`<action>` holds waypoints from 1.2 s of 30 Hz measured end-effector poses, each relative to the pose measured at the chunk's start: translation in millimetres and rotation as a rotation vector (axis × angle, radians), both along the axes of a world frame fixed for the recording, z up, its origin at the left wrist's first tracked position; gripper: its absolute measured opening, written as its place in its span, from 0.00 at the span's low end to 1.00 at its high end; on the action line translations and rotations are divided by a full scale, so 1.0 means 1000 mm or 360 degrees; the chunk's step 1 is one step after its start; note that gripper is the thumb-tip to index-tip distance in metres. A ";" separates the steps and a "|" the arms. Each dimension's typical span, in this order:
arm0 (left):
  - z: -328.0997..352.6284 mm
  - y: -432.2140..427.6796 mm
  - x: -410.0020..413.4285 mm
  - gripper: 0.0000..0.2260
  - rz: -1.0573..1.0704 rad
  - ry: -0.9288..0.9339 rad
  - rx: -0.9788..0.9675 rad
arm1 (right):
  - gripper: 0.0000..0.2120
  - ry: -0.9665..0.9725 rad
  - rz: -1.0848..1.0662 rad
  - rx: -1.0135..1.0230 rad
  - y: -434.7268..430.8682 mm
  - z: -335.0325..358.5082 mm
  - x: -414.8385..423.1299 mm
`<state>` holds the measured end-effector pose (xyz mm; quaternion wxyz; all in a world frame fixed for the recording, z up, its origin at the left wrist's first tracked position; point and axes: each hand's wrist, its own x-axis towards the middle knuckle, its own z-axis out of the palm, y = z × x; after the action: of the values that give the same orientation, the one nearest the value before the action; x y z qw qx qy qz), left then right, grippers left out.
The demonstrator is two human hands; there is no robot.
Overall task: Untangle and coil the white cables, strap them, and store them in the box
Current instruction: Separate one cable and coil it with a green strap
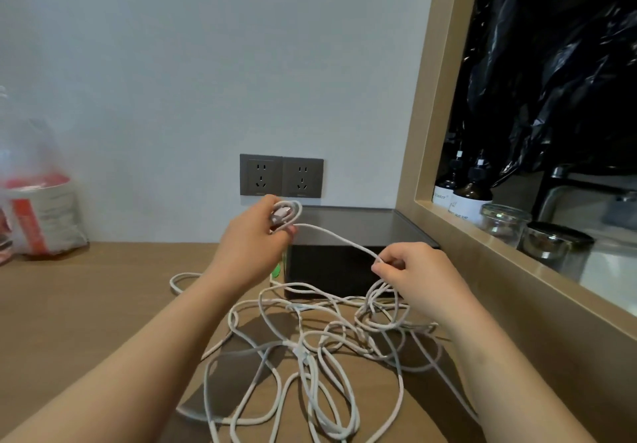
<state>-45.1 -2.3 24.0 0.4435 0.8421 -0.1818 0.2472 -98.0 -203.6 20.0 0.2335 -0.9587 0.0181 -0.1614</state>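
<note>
Hands untangling white cables on a wooden table.
Left hand (256, 235) grips a small coil (287, 214); one strand runs from it to the right hand (418, 275), which pinches it above the tangled cables (310, 349), near the dark box (344, 253).

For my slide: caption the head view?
Left hand holds a small coil; right hand pinches cable above the tangle.

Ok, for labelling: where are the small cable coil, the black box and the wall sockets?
small cable coil (287, 216): head view, middle of its loops.
black box (331, 270): head view, its dark front wall.
wall sockets (281, 176): head view, seam between the plates.
</note>
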 end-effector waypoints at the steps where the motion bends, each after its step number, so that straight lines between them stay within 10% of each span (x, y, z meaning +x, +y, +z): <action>1: 0.001 -0.004 -0.003 0.05 0.0029 -0.0050 -0.0037 | 0.05 0.0032 -0.0027 -0.0024 -0.001 0.003 -0.002; 8: 0.023 -0.008 -0.013 0.07 0.0148 -0.0203 -0.0666 | 0.04 0.0145 -0.0136 0.0044 -0.007 0.026 -0.014; 16: 0.019 -0.010 -0.022 0.05 0.0076 -0.0052 -0.0840 | 0.08 -0.0818 -0.0267 0.0559 -0.004 0.041 -0.019; 27: 0.014 0.002 -0.018 0.05 0.0114 0.0164 -0.1230 | 0.07 -0.1203 -0.0376 0.0470 -0.002 0.055 -0.019; 32: -0.004 0.004 -0.018 0.04 0.0049 0.0440 -0.1156 | 0.12 -0.0714 -0.0238 0.0583 -0.003 0.040 -0.005; 36: -0.033 0.006 -0.013 0.05 -0.0102 0.0777 -0.1008 | 0.18 -0.0385 -0.0435 0.0071 0.006 0.016 0.000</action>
<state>-58.0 3.8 -8.7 0.7188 0.6916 -0.0122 0.0696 -97.7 -197.2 35.5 0.2312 -0.9155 0.1235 -0.3053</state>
